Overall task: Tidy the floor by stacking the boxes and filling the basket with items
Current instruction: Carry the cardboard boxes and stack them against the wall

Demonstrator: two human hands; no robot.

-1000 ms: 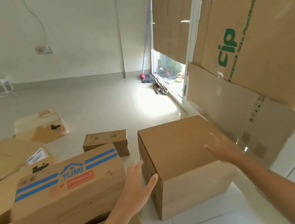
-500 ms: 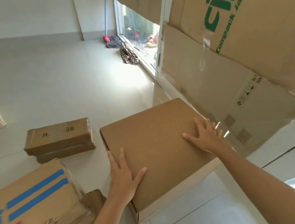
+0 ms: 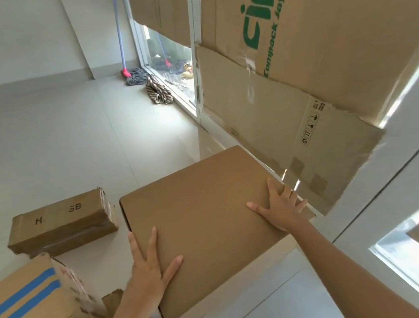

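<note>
A large plain brown box (image 3: 201, 212) stands on the white tiled floor in front of me. My left hand (image 3: 149, 268) lies flat on its top near the left front edge, fingers straight. My right hand (image 3: 281, 208) rests spread on the top at the right edge, next to the glass door. A small brown box marked "H SB" (image 3: 60, 224) lies on the floor to the left. At the lower left is a box with blue stripes (image 3: 29, 313), partly cut off. No basket is in view.
Flattened cardboard sheets with green "cip" lettering (image 3: 295, 50) cover the glass door on the right, close to the big box. A mop (image 3: 128, 75) and a striped cloth (image 3: 158, 91) lie by the far window. Bare floor tiles stretch behind the boxes.
Both hands came down from the air onto the big box's top and stay there. My view moved closer and tilted down over the box; the other boxes at left slid out of sight.
</note>
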